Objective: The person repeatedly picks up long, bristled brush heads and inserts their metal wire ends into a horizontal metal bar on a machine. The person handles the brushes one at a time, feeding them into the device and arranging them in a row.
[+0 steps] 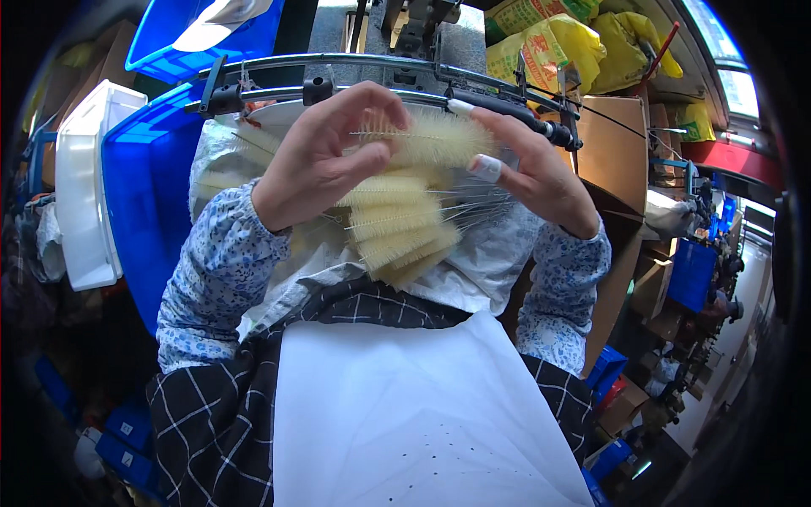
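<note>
A cream-bristled wire brush (448, 140) lies crosswise between my two hands. My left hand (334, 152) is curled round its left end, with bristles showing in the gap between thumb and fingers. At the other end, my right hand (541, 173) holds the brush between forefinger and thumb, both wrapped in white tape at the tips. Just below, a pile of similar brushes (397, 228) rests on a whitish woven cloth (473, 270) over my lap, their thin wire stems pointing right. More bristles show to the left, partly behind my left wrist.
Metal rods (372, 61) of a machine run across beyond my hands. At left stand a blue bin (156, 186) and a white crate (80, 194). Cardboard boxes (604, 148) and yellow printed sacks (549, 55) are at right. A white apron (405, 406) covers my front.
</note>
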Demonstrator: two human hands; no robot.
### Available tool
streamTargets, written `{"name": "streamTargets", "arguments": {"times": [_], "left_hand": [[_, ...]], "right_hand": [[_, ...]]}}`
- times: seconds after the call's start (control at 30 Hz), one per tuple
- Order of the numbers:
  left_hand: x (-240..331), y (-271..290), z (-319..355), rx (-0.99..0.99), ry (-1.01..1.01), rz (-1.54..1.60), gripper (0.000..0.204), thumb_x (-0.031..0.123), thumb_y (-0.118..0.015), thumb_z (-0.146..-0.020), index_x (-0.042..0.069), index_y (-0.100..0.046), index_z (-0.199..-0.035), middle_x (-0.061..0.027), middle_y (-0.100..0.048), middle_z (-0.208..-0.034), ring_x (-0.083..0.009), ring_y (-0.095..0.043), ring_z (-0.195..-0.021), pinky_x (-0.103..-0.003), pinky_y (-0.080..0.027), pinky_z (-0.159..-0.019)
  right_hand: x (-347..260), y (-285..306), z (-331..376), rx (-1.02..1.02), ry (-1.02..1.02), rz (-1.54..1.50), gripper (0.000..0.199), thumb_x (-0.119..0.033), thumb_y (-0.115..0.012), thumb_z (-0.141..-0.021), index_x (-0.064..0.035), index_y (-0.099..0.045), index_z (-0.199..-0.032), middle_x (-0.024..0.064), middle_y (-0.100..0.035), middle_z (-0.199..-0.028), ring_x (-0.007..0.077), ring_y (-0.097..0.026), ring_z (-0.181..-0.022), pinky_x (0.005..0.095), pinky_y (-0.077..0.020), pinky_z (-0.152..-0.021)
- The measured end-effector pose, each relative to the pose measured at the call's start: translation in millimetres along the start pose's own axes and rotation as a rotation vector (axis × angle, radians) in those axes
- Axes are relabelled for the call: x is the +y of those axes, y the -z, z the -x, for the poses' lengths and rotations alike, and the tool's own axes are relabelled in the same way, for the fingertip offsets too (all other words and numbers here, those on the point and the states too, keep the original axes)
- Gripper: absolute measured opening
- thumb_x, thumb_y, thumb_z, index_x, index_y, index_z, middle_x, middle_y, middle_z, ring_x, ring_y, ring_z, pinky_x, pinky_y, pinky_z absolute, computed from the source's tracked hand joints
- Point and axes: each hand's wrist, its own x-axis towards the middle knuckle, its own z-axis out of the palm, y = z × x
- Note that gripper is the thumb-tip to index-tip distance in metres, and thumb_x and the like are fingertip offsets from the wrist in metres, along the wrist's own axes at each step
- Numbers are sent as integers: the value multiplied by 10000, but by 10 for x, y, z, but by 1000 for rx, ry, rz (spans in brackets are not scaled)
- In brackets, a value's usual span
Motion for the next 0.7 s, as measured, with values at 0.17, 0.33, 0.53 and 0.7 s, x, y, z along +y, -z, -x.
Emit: {"name": "streamTargets", "arguments": {"times": [0.17,0.33,0.53,0.7], "left_hand": [[71,165,163,-9,109,-49,389,20,-572,-769,35,-428,-1130,-83,-472,-1113,-151,-507,-1019,-279,-438,-862],[-275,963,651,-268,247,-1146,598,72,-626,-723,129,-347,-1249,-108,-387,-1259,-272,-413,-1161,-430,-319,-978],[-508,1112,781,-244,552,-1460,578,156,-637,-707,153,-380,-1225,-86,-409,-1251,-269,-391,-1169,-466,-207,-1011],[-428,1180,779,-209,406,-1057,403,103,-638,-708,69,-488,-1081,-89,-535,-999,-191,-545,-844,-273,-444,-717]], "right_hand": [[-53,-446,-247,103,-45,-147,327,-211,-596,-801,-95,-513,-1095,123,-577,-884,289,-536,-877,341,-442,-744],[1084,-249,-583,636,-149,616,299,-90,-573,-719,-179,-582,-1004,28,-576,-841,247,-509,-802,365,-407,-710],[1341,-274,-800,566,-274,681,331,-120,-520,-732,-234,-591,-1034,2,-585,-872,240,-503,-836,390,-380,-748],[1358,-275,-814,548,-231,661,336,-112,-524,-734,-243,-593,-1036,-11,-594,-902,234,-498,-856,382,-372,-763]]}}
